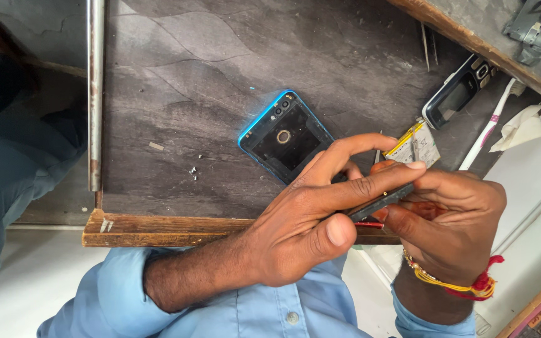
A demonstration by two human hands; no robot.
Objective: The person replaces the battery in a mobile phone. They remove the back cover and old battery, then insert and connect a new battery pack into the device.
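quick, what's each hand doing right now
Left hand: fingers closed on the thin dark phone part.
Right hand: fingers closed on the same part from the other side.

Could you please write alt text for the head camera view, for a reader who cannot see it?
Seen from above, a person's left hand and right hand together grip a thin dark phone body edge-on over a dark worktable. Beyond the hands lie a blue-rimmed phone back cover, a small battery, an old keypad phone and tiny screws.
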